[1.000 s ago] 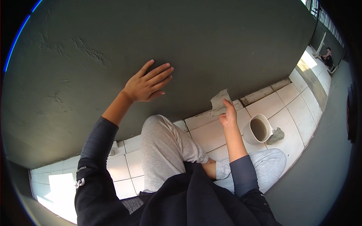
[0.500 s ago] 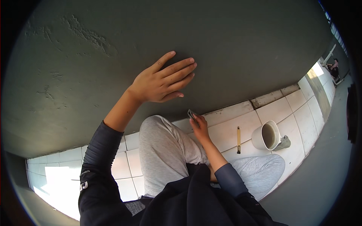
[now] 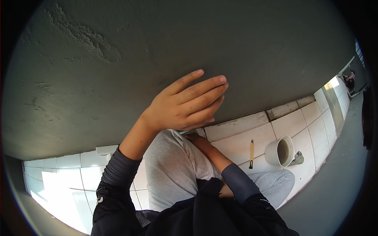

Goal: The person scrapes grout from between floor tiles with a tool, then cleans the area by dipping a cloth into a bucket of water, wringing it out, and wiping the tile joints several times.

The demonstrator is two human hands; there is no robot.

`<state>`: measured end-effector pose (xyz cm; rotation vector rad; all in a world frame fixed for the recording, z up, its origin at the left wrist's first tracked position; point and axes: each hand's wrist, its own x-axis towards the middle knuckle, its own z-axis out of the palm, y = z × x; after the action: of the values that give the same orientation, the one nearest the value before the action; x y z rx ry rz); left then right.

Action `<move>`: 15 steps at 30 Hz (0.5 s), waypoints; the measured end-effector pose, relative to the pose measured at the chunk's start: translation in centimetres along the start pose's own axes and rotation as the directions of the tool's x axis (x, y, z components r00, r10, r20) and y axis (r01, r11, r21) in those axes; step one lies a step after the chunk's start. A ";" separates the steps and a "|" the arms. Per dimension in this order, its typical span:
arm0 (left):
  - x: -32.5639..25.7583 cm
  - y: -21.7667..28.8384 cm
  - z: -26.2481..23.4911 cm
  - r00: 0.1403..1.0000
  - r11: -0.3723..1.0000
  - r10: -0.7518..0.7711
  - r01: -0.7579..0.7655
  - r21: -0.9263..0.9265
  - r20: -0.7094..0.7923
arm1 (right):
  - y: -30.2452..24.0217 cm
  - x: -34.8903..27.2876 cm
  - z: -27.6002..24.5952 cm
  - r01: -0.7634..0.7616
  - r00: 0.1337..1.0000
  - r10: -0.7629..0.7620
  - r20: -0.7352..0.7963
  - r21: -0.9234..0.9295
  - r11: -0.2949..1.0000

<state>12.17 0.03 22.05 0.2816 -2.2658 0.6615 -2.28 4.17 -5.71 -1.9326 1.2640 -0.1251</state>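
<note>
One dark-grey matte wall (image 3: 256, 59), its surface roughened leftward of the hands, lies directly beyond a person's left hand (image 3: 182, 107), the nearer of two, fingers stretched wide; contact cannot be told. Just below, the right hand (image 3: 199, 142) is partly hidden, its grip impossible to tell. Rightward of it: one slim yellow-and-black utility knife (image 3: 251, 154), long axis toward the wall; one white plastic pail (image 3: 271, 153); one crumpled grey scrap (image 3: 298, 158).

A grey wall (image 3: 275, 43) is standing beside a white tile floor (image 3: 290, 118). Rough bumps (image 3: 84, 34) are showing on the wall's upper left. Bright light (image 3: 63, 198) is shining on the floor's left side.
</note>
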 end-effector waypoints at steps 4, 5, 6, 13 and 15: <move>-1.6 6.3 3.6 0.937 0.904 -0.336 0.293 -0.311 -0.096 | 1.3 0.7 0.4 0.100 0.993 -0.099 -0.072 0.021 0.995; -2.6 8.0 4.8 0.902 0.834 -0.431 0.383 -0.397 -0.035 | 1.5 1.1 0.9 0.180 0.979 -0.178 -0.096 0.014 0.984; -2.7 10.3 6.8 0.901 0.821 -0.430 0.367 -0.438 -0.050 | 3.6 0.1 0.7 0.205 0.969 -0.201 -0.146 0.008 0.979; -5.0 16.2 9.0 0.808 0.510 -0.403 0.588 -0.628 0.429 | 7.9 -0.1 -0.9 0.395 0.881 -0.467 -0.070 -0.434 0.810; -4.9 16.2 9.1 0.791 0.491 -0.404 0.612 -0.620 0.460 | 8.4 -0.3 -1.9 0.412 0.874 -0.482 -0.057 -0.439 0.798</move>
<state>3.85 8.80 7.14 0.6226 -2.2922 -0.6942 -9.42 1.86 -10.00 -2.6265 0.9554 -0.2840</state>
